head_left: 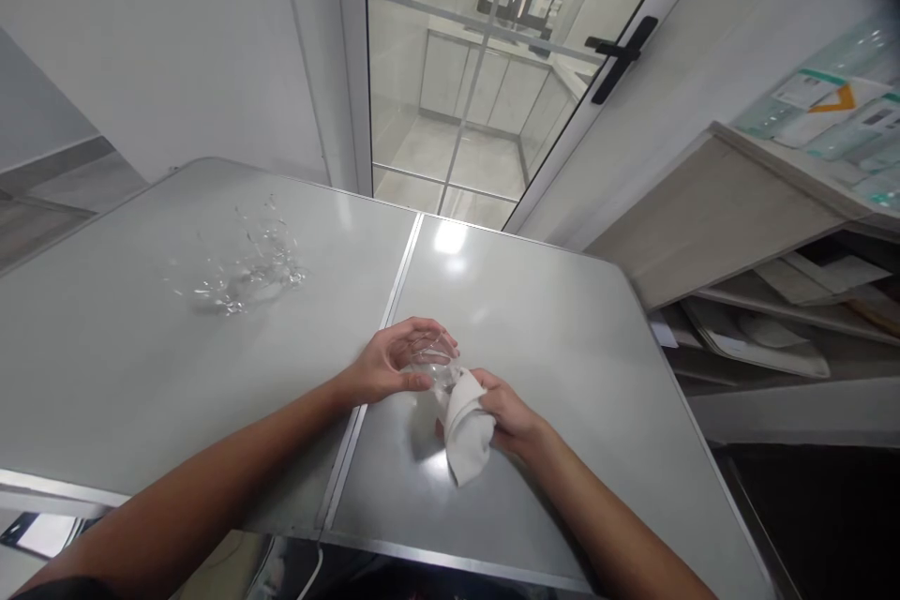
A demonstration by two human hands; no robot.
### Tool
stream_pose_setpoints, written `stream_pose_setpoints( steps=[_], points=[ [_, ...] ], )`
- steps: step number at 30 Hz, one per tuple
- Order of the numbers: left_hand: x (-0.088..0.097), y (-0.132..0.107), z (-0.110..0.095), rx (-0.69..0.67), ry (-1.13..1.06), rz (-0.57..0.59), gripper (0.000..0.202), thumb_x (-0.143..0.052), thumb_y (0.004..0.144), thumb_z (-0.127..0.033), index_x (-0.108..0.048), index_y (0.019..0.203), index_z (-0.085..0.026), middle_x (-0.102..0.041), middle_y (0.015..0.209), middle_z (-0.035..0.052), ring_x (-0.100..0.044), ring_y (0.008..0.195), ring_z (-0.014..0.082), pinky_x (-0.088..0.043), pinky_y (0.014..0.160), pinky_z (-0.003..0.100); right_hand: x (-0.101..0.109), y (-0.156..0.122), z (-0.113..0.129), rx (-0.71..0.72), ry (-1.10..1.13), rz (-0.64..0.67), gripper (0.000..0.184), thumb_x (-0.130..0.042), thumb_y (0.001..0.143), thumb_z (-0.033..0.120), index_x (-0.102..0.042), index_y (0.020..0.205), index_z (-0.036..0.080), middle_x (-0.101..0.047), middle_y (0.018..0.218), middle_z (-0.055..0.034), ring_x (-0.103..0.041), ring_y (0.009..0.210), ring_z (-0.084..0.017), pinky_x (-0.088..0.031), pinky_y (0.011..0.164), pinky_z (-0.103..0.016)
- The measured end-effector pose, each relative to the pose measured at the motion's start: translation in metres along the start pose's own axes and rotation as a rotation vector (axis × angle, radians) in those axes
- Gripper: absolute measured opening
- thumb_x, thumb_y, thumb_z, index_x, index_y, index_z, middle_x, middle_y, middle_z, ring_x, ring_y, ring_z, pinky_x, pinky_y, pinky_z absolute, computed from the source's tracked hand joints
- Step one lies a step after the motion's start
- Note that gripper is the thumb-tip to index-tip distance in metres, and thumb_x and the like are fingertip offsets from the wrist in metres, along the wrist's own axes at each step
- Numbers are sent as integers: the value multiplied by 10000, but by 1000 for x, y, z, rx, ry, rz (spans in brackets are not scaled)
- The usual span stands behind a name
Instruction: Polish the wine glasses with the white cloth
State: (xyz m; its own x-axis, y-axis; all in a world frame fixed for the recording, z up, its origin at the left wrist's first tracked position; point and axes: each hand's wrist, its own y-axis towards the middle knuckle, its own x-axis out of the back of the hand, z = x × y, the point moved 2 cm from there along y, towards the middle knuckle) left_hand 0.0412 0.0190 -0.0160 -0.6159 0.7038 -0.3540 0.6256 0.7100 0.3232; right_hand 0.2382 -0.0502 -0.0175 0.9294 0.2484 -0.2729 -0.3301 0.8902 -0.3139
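My left hand curls its fingers and thumb around the rounded bowl of a clear glass, held just above the grey table. A white cloth is pinched in my right hand and hangs down from it. The cloth meets the lower right end of the glass, so that end is covered and its shape cannot be made out. On the left part of the table lies a group of clear, shiny glass-like pieces, too transparent to tell apart.
A metal strip splits the tabletop in two. Beyond the far edge is a glazed door with a black handle. At right, a wooden shelf carries wrapped bottles, with papers below. A white cable hangs at the front edge.
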Motion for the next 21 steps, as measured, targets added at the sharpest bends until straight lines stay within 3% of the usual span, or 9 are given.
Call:
stream_pose_setpoints(
  steps=[2, 5, 6, 7, 9, 11, 13, 18, 21],
  points=[
    [3, 2, -1, -39, 6, -23, 635, -874, 791, -237, -579, 1350, -176, -678, 1273, 185, -677, 1229, 324, -564, 1063, 516, 8, 3, 1, 16, 103, -132, 307, -838, 724, 425, -703, 772, 153, -673, 663, -40, -590, 560, -175, -469, 544, -283],
    [9, 4, -5, -160, 83, -125, 645, -895, 761, -210, -580, 1324, -208, -667, 1282, 153, -668, 1249, 315, -537, 1101, 524, 22, 5, 9, 231, 182, -511, 360, -791, 822, 484, -719, 1002, 181, -756, 882, -67, -685, 741, -210, -547, 669, -311],
    [10, 4, -6, -200, 118, -161, 649, -904, 749, -206, -579, 1311, -218, -661, 1287, 141, -663, 1258, 313, -528, 1113, 527, 25, 5, 10, 273, 192, -577, 383, -771, 850, 497, -711, 1072, 190, -766, 960, -76, -703, 813, -222, -563, 724, -327],
    [11, 4, -7, -236, 154, -189, 653, -911, 739, -212, -575, 1298, -226, -653, 1292, 134, -659, 1265, 313, -522, 1119, 530, 25, 5, 11, 273, 194, -578, 407, -761, 864, 508, -706, 1116, 193, -768, 1010, -87, -711, 862, -232, -571, 764, -345],
    [10, 1, -7, -289, 232, -196, 674, -917, 731, -239, -554, 1298, -239, -641, 1300, 134, -653, 1274, 316, -536, 1104, 523, 22, 7, 9, 200, 188, -456, 436, -748, 870, 539, -714, 1119, 183, -769, 1002, -103, -712, 866, -247, -577, 778, -369],
    [6, -2, -5, -331, 356, -121, 699, -913, 735, -246, -536, 1323, -247, -648, 1298, 147, -655, 1270, 310, -562, 1075, 494, 17, 9, 3, 131, 161, -310, 433, -734, 874, 564, -726, 1065, 175, -763, 931, -102, -701, 808, -242, -574, 754, -370],
    [-2, -5, -5, -386, 513, -7, 721, -903, 742, -211, -526, 1356, -244, -669, 1295, 164, -666, 1256, 300, -576, 1060, 471, 14, 12, -2, 126, 99, -258, 407, -750, 864, 542, -725, 1034, 173, -758, 891, -84, -685, 769, -223, -560, 743, -350],
    [-20, -6, -9, -511, 697, 254, 676, -796, 837, -120, -493, 1431, -232, -693, 1301, 182, -651, 1289, 306, -578, 1066, 506, 26, 13, -4, 215, -156, -404, 273, -803, 820, 392, -731, 911, 145, -754, 866, -54, -669, 770, -201, -513, 767, -307],
    [-21, -6, -9, -542, 708, 254, 677, -770, 851, -97, -476, 1449, -216, -688, 1305, 193, -636, 1308, 316, -564, 1082, 535, 31, 9, -2, 219, -244, -548, 268, -818, 800, 379, -725, 865, 136, -746, 846, -51, -649, 748, -193, -493, 732, -295]
  ],
)
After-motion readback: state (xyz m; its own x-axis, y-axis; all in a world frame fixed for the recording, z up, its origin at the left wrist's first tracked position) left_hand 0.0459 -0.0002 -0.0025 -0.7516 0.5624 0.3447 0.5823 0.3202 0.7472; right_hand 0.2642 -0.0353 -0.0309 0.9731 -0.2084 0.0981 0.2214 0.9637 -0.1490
